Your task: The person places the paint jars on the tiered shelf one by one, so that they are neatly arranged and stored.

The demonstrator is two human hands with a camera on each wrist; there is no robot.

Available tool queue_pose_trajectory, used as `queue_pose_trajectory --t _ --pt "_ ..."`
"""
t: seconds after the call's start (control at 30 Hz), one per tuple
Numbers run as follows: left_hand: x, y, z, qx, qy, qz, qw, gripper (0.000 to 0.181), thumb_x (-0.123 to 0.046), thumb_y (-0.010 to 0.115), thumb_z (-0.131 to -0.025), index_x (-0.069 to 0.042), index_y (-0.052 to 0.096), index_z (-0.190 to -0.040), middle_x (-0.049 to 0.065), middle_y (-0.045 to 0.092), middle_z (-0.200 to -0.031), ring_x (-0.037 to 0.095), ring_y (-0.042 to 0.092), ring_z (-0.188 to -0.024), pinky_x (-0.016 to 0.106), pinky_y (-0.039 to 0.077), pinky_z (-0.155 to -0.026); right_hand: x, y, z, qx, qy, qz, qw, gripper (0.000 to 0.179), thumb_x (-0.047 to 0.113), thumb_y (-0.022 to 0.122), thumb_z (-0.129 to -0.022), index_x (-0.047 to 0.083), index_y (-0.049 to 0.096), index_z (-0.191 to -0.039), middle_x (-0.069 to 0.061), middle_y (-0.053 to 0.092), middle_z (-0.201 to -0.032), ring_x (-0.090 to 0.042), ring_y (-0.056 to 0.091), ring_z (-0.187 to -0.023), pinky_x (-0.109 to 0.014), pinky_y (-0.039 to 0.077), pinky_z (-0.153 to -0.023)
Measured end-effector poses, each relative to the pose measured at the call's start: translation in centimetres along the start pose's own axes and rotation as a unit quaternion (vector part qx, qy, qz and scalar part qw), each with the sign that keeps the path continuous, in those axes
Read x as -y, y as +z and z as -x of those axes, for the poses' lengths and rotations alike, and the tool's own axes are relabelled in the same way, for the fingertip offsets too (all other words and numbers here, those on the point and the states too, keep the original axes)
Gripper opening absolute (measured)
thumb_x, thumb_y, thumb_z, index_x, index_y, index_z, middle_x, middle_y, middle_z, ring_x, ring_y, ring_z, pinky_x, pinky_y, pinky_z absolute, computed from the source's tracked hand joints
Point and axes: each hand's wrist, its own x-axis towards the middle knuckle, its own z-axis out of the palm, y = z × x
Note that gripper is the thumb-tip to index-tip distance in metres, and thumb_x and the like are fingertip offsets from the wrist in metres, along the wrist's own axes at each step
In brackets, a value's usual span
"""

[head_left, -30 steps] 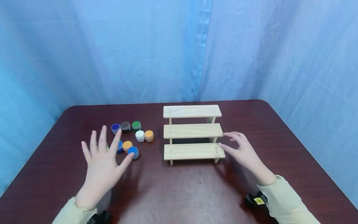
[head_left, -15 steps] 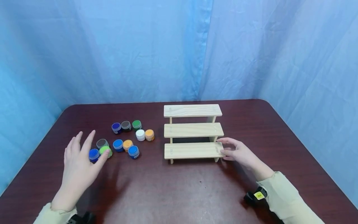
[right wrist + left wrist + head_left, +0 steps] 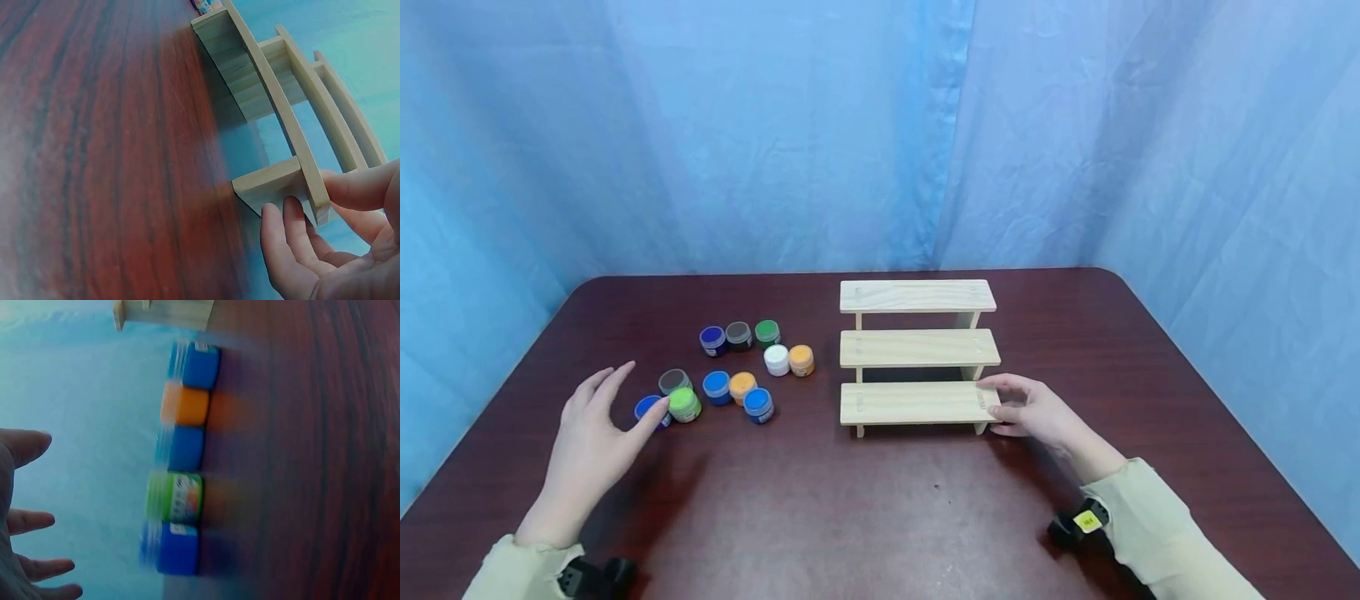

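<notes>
A three-tier wooden shelf stands on the table, right of centre. My right hand grips the right end of its lowest board; the right wrist view shows the thumb above the board and fingers beneath it. At the left, my left hand hovers with thumb and fingers spread apart, holding nothing. Closest to it is a dark blue paint jar, partly hidden behind the thumb. A lime green jar and a grey-lidded jar adjoin it. The left wrist view shows a gap between that hand and the jars.
Two blue jars flank an orange jar in the front row. Behind are a white jar, another orange one, and green, grey and dark blue lids. Blue curtains surround the dark red table.
My left hand has moved left and lower, its fingers less spread, uncovering several jars. My right hand has come down from beside the two lower boards to grip the lowest board's end.
</notes>
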Motion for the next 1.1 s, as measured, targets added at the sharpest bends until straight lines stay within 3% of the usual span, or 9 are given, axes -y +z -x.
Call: queue_pose_trajectory --t 0.2,0.43,0.63,1.1 --pt "1.3 0.3 -0.3 0.036 -0.031 0.002 0.9989 0.070 -0.037 0.067 -0.087 0.007 0.042 -0.136 0.035 0.035 -0.137 0.051 0.033 -0.123 0.070 0.035 -0.092 -0.2 -0.1 -0.1 -0.005 0.012 -0.017 0.9998 0.044 -0.001 0.057 -0.090 -0.008 0.045 -0.131 -0.016 0.058 -0.109 -0.012 0.063 -0.083 -0.032 0.058 -0.074" --pt "2.3 0.7 -0.4 0.063 -0.045 0.014 0.9969 0.068 -0.037 0.067 -0.087 0.008 0.045 -0.132 0.036 0.040 -0.133 0.051 0.042 -0.115 0.064 0.044 -0.088 -0.4 -0.3 -0.1 0.006 0.019 -0.052 0.9984 0.045 -0.001 0.059 -0.089 -0.008 0.042 -0.130 -0.001 0.062 -0.095 -0.010 0.063 -0.080 -0.030 0.058 -0.071" --pt "2.8 1.2 -0.6 0.085 -0.077 0.035 0.9928 0.068 -0.037 0.067 -0.087 0.008 0.044 -0.134 0.036 0.042 -0.131 0.050 0.046 -0.113 0.061 0.047 -0.088 -0.6 -0.5 -0.1 0.013 0.024 -0.066 0.9974 0.044 0.000 0.060 -0.089 -0.006 0.045 -0.129 0.000 0.062 -0.093 -0.009 0.063 -0.079 -0.028 0.058 -0.069" --pt "3.8 1.8 -1.0 0.130 -0.082 0.069 0.9856 0.070 -0.040 0.064 -0.089 0.006 0.042 -0.136 0.035 0.044 -0.133 0.050 0.049 -0.114 0.059 0.047 -0.089 -0.7 -0.5 -0.2 0.006 0.033 -0.060 0.9977 0.043 0.004 0.062 -0.089 -0.002 0.048 -0.129 0.000 0.062 -0.092 -0.010 0.063 -0.079 -0.029 0.058 -0.069"
